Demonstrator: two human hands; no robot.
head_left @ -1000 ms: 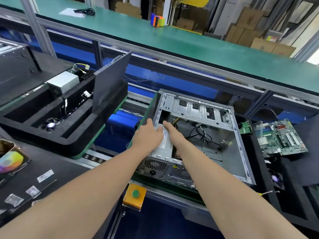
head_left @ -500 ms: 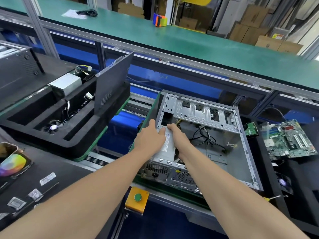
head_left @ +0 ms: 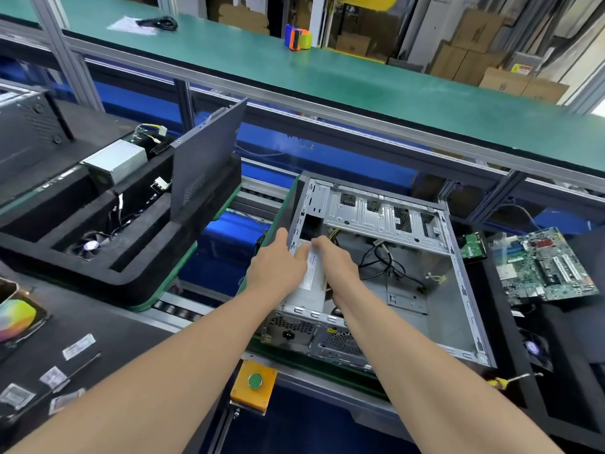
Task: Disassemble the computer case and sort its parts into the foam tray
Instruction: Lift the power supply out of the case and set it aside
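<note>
PSU | gripped by L hand + R hand | inside open case, near-left corner

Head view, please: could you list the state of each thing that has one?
computer case: open, panel off
power supply: inside case, held
left hand: grips power supply
right hand: grips power supply
motherboard: out, beside case
side panel: standing in foam tray
</note>
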